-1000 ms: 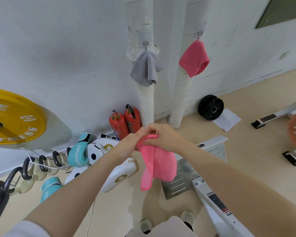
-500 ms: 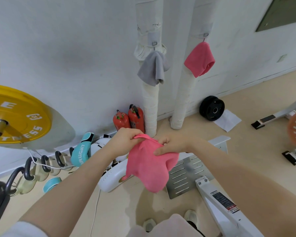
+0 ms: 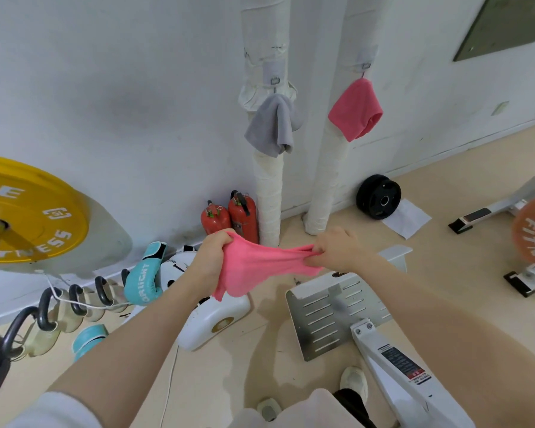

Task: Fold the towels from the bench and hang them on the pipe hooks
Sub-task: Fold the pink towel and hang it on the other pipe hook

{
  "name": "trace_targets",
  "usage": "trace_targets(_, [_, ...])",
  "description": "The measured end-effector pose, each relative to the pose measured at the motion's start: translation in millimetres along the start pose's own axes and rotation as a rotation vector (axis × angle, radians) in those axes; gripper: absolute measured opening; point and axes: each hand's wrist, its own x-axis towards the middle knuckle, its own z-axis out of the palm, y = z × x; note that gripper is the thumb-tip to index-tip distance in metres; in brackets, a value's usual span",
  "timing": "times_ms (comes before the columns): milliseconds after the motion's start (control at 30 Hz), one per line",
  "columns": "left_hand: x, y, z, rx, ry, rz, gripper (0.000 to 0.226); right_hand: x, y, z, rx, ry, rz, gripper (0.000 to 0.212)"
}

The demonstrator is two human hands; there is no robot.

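Note:
A pink towel (image 3: 257, 267) is stretched between my two hands in front of me. My left hand (image 3: 210, 257) grips its left end in a fist. My right hand (image 3: 337, 250) pinches its right end. The towel's middle sags and a corner hangs down on the left. On the wall ahead stand two white wrapped pipes. A grey towel (image 3: 274, 126) hangs from the hook on the left pipe (image 3: 267, 193). Another pink towel (image 3: 355, 111) hangs from the hook on the right pipe (image 3: 328, 177).
Two red fire extinguishers (image 3: 229, 216) stand at the left pipe's foot. A black weight plate (image 3: 379, 196) leans on the wall to the right. A yellow barbell plate (image 3: 28, 211), kettlebells (image 3: 53, 316) and teal boxing gloves (image 3: 144, 273) fill the left. A white machine frame (image 3: 380, 344) lies at my feet.
My hands have pulled apart, drawing the pink towel out from a bunched hang into a wide stretched span. The view has shifted slightly toward the pipes.

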Motion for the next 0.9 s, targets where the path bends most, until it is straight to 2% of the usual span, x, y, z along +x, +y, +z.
trace_targets(67, [5.8,-1.9,-1.3,0.089,-0.043,-0.011,0.040,1.0,15.4,2.6,0.064,0.080,0.057,0.044])
trace_targets(133, [10.6,-3.4,6.1,0.127,-0.120,-0.029,0.032,1.6,25.7,4.9,0.317,0.182,0.098,0.043])
trace_targets(233, [14.6,-3.7,22.9,0.212,-0.307,0.053,0.019,6.8,29.3,3.9,0.585,0.297,0.155,0.043])
trace_targets(300, [16.6,-3.5,32.6,0.313,-0.407,0.018,0.036,9.9,33.1,-0.5,0.685,0.296,0.157,0.041])
trace_targets(367, [20.5,-3.7,42.2,0.689,-0.393,0.034,0.058,11.0,43.0,-5.9,0.692,0.268,0.130,0.038])
trace_targets(400, [22.0,-4.2,47.0,0.904,-0.373,0.082,0.060,11.7,50.3,-8.6,0.684,0.256,0.107,0.033])
trace_targets(467, [26.3,-3.6,57.8,1.097,-0.356,0.202,0.042,12.8,67.5,-16.8,0.617,0.231,0.062,0.026])
trace_targets(500, [28.0,-2.6,62.5,1.087,-0.360,0.236,0.033,13.6,77.7,-20.1,0.544,0.213,0.042,0.030])
trace_targets(567, [34.2,-3.4,69.5,1.041,-0.334,0.261,0.039,13.2,98.8,-25.7,0.413,0.159,0.030,0.045])
trace_targets(700, [47.3,-5.3,82.0,0.987,-0.152,0.261,0.036,8.0,135.6,-28.8,0.331,0.034,0.011,0.055])
trace_targets(767, [53.6,-6.1,90.5,0.937,-0.089,0.230,0.038,7.4,152.7,-26.9,0.470,0.004,0.021,0.050])
trace_targets(833, [59.4,-6.6,98.2,0.854,-0.047,0.191,0.034,5.9,164.8,-30.1,0.765,0.028,0.018,0.037])
trace_targets(900, [65.1,-6.5,106.1,0.801,-0.004,0.180,0.025,5.0,170.3,-38.6,1.050,0.057,0.002,0.037])
